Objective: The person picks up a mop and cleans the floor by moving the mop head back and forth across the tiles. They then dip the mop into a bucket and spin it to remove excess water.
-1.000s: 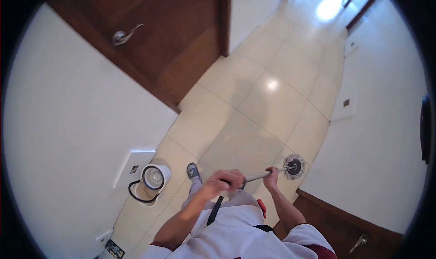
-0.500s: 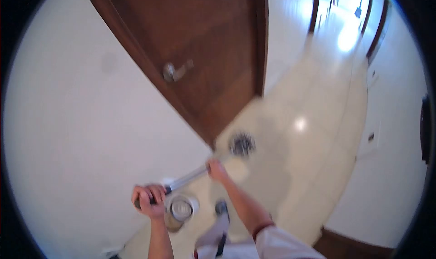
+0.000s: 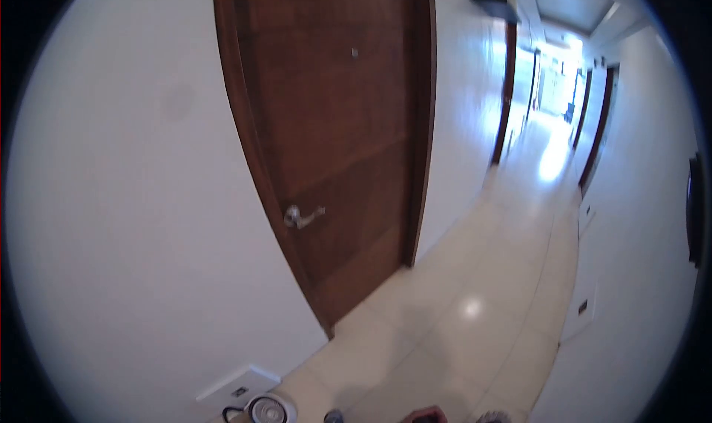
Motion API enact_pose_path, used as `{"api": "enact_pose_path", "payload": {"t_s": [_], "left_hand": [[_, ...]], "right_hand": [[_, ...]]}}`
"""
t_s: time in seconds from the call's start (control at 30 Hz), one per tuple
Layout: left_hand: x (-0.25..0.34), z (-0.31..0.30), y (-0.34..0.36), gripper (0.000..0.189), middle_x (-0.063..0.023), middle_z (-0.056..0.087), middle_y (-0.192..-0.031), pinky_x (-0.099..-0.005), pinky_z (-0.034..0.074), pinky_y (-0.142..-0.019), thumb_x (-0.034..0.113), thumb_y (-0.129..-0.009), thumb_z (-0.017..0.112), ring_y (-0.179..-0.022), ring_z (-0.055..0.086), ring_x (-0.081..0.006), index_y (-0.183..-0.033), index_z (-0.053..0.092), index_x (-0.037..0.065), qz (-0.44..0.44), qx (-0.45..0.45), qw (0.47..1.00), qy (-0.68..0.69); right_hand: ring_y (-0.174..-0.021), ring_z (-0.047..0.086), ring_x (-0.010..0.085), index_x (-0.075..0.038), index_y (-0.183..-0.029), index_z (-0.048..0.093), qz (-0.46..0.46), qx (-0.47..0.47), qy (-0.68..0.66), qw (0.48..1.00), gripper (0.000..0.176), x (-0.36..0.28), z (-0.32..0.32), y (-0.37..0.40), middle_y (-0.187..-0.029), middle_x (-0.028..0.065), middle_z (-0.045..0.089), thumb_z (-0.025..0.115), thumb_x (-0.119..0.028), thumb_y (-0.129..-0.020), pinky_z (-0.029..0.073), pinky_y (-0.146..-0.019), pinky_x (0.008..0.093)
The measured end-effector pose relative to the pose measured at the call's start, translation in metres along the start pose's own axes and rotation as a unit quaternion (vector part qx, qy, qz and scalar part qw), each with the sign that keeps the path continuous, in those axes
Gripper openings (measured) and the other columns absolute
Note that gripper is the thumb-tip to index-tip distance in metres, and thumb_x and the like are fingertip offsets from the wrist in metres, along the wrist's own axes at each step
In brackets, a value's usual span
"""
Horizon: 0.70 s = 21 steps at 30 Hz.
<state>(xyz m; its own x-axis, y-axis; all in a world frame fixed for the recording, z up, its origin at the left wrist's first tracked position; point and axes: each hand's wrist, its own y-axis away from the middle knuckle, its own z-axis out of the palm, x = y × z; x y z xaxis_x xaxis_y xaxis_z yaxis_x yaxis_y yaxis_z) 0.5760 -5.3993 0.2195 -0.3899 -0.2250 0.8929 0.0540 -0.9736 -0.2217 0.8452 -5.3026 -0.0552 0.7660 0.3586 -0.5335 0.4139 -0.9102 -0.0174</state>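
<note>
Only a small part of my right hand (image 3: 426, 415) shows at the bottom edge, its fingers curled. The handle of the mop it held a moment ago is mostly cut off below the frame. Just right of the hand, the mop's grey, fuzzy head (image 3: 493, 418) shows at the bottom edge. My left hand is out of view. At lower left a round white bucket (image 3: 289, 407) with a grey round inner part stands on the floor by the wall, partly cut off. The tip of a dark shoe (image 3: 334, 416) shows between bucket and hand.
A brown wooden door (image 3: 334, 126) with a silver lever handle (image 3: 300, 217) is shut in the left wall. Glossy tiled floor (image 3: 475, 274) runs down a corridor toward bright light. A white wall (image 3: 630, 223) with a socket (image 3: 583, 306) bounds the right side.
The view has tilted up, so the door and corridor show more. My left hand and most of the mop have dropped out of frame; the right hand and mop head sit at the bottom edge.
</note>
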Motion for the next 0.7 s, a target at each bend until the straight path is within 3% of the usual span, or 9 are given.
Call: {"api": "enact_pose_path", "payload": {"t_s": [0.03, 0.1, 0.2, 0.23, 0.3, 0.4, 0.53, 0.57, 0.7], "left_hand": [[-0.018, -0.026, 0.018, 0.021, -0.0069, 0.062, -0.093, -0.0331, 0.046, -0.083, 0.026, -0.088, 0.065, -0.087, 0.058, -0.0168, -0.096, 0.062, 0.006, -0.044, -0.021, 0.999, 0.011], [-0.018, -0.069, 0.062, 0.017, -0.0038, 0.062, -0.097, -0.0293, 0.044, -0.088, 0.012, -0.085, 0.064, -0.096, 0.056, -0.0119, -0.097, 0.062, 0.001, -0.083, -0.012, 0.997, -0.002], [0.073, -0.128, 0.115, 0.018, -0.0099, 0.065, -0.099, -0.0338, 0.047, -0.086, 0.013, -0.082, 0.068, -0.095, 0.061, -0.019, -0.092, 0.065, -0.002, -0.112, 0.087, 0.99, -0.012], [0.117, -0.143, 0.134, 0.017, -0.0118, 0.066, -0.09, -0.0369, 0.048, -0.085, 0.011, -0.08, 0.068, -0.091, 0.063, -0.0238, -0.086, 0.065, -0.004, -0.141, 0.162, 0.975, -0.065], [0.178, -0.176, 0.158, 0.026, -0.0154, 0.062, -0.071, -0.0412, 0.048, -0.07, 0.021, -0.082, 0.059, -0.066, 0.061, -0.0289, -0.076, 0.06, -0.005, 0.118, 0.237, 0.962, -0.07], [0.26, -0.194, 0.197, 0.037, -0.0051, 0.047, -0.055, -0.0373, 0.044, -0.062, 0.042, -0.086, 0.052, -0.046, 0.047, -0.017, -0.086, 0.046, 0.005, 0.282, 0.354, 0.881, -0.137], [0.267, -0.196, 0.225, 0.038, -0.0019, 0.043, -0.052, -0.0331, 0.043, -0.061, 0.046, -0.09, 0.047, -0.047, 0.043, -0.0129, -0.088, 0.047, 0.008, 0.333, 0.462, 0.791, -0.223], [0.261, -0.197, 0.233, 0.039, -0.0007, 0.041, -0.052, -0.032, 0.041, -0.061, 0.047, -0.091, 0.047, -0.047, 0.041, -0.0123, -0.087, 0.049, 0.008, 0.338, 0.499, 0.761, -0.238], [0.255, -0.216, 0.251, 0.045, -0.0004, 0.041, -0.052, -0.0298, 0.041, -0.057, 0.051, -0.091, 0.045, -0.046, 0.04, -0.011, -0.088, 0.052, 0.007, 0.335, 0.442, 0.805, -0.21]], "right_hand": [[-0.083, 0.064, 0.0379, -0.005, -0.087, 0.068, 0.014, 0.16, -0.194, 0.968, 0.032, 0.047, 0.08, -0.003, -0.083, 0.0152, 0.067, 0.079, -0.028, -0.067, 0.051, -0.077, 0.0435], [-0.088, 0.064, 0.0371, -0.004, -0.092, 0.069, 0.15, -0.157, 0.05, 0.975, 0.042, -0.057, 0.006, -0.007, -0.092, 0.0189, 0.067, 0.076, -0.037, -0.068, 0.052, -0.079, 0.0424], [-0.111, 0.056, 0.0314, -0.009, -0.102, 0.067, -0.008, -0.281, 0.02, 0.959, 0.046, -0.128, 0.067, -0.014, -0.114, 0.0158, 0.062, 0.079, -0.034, -0.065, 0.046, -0.091, 0.041], [-0.107, 0.056, 0.0343, -0.01, -0.099, 0.07, -0.085, -0.202, -0.026, 0.975, 0.045, -0.168, 0.095, -0.004, -0.102, 0.0152, 0.065, 0.08, -0.035, -0.063, 0.042, -0.097, 0.0436], [-0.097, 0.058, 0.0335, -0.009, -0.091, 0.068, -0.14, -0.269, -0.153, 0.941, 0.033, -0.299, 0.105, -0.019, -0.094, 0.0126, 0.064, 0.08, -0.025, -0.065, 0.046, -0.087, 0.041], [-0.094, 0.059, 0.0324, -0.008, -0.086, 0.067, -0.294, -0.283, -0.269, 0.872, 0.026, -0.439, 0.174, -0.023, -0.09, 0.0117, 0.063, 0.077, -0.019, -0.064, 0.046, -0.085, 0.0419], [-0.103, 0.055, 0.0334, -0.008, -0.09, 0.062, -0.359, -0.295, -0.285, 0.838, 0.029, -0.533, 0.223, -0.041, -0.099, 0.0131, 0.06, 0.075, -0.018, -0.067, 0.046, -0.085, 0.0433], [-0.105, 0.054, 0.0341, -0.007, -0.092, 0.06, -0.29, -0.332, -0.244, 0.864, 0.03, -0.539, 0.225, -0.04, -0.101, 0.0147, 0.059, 0.074, -0.017, -0.068, 0.046, -0.086, 0.044], [-0.105, 0.052, 0.036, -0.004, -0.097, 0.055, -0.226, -0.287, -0.215, 0.906, 0.036, -0.518, 0.197, -0.022, -0.105, 0.0181, 0.056, 0.073, -0.018, -0.069, 0.045, -0.088, 0.045]]}}
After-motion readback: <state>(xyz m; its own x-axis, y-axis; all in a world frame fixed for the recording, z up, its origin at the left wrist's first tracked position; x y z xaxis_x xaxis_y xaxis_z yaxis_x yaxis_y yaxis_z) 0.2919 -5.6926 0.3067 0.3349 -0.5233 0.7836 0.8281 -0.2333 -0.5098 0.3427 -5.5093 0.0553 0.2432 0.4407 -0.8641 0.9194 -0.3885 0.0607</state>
